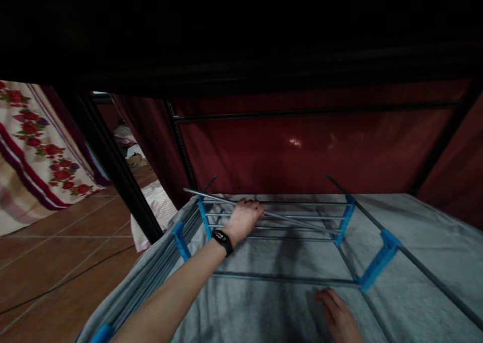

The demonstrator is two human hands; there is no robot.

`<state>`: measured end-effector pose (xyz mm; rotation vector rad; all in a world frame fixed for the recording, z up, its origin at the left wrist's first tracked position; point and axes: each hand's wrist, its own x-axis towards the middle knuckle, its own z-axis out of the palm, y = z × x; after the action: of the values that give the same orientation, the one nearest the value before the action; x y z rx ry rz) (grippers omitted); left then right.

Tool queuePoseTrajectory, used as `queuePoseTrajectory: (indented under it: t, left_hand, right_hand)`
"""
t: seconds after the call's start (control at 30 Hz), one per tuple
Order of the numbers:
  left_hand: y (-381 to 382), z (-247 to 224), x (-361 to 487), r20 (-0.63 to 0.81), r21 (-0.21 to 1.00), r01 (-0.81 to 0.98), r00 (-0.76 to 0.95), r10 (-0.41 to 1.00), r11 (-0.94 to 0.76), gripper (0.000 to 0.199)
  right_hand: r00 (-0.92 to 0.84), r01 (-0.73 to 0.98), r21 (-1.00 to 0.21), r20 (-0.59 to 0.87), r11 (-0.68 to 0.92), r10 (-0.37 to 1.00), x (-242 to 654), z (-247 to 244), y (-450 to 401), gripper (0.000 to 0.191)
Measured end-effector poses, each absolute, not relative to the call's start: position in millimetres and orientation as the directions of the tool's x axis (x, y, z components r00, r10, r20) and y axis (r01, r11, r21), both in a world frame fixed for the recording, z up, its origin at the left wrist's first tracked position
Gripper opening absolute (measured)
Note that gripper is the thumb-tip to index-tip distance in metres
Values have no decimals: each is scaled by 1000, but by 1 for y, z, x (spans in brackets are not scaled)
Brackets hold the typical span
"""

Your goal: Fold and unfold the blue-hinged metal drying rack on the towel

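Note:
My left hand (246, 216), with a black fitness band (223, 241) on the wrist, is closed around a thin grey metal rod (292, 221). The rod slants over a rack frame of grey tubes and blue plastic connectors, its left end raised past a blue connector (204, 216). Several cross rods span the frame beneath it, between that connector and another blue connector (344, 221) on the right. My right hand (338, 317) is low in the view, near the front cross tube (283, 278), fingers loosely bent with nothing visible in them.
The frame lies on a grey blanket (433, 247). Loose grey tubes (151, 277) lie along its left edge. Black bed posts (113, 167) and a dark overhead surface (241, 36) close in the space. A red curtain (302, 152) hangs behind; tiled floor (86, 252) shows left.

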<state>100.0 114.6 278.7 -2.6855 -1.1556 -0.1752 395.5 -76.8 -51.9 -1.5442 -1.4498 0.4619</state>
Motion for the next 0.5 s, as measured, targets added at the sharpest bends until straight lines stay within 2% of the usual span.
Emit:
queuePoseTrajectory:
  t: [0.27, 0.43, 0.5]
  left_hand:
    - [58, 230, 98, 264, -214, 761, 649, 714, -613, 32]
    - [25, 184, 93, 356, -212, 750, 657, 665, -627, 50]
    - [17, 169, 89, 401, -165, 765, 629, 666, -623, 55]
  right_hand:
    - [261, 542, -833, 291, 110, 920, 385, -22, -84, 24]
    - [300, 464, -883, 231, 70, 926, 376, 3, -88, 18]
    - [326, 415, -907, 217, 67, 920, 373, 10, -88, 16]
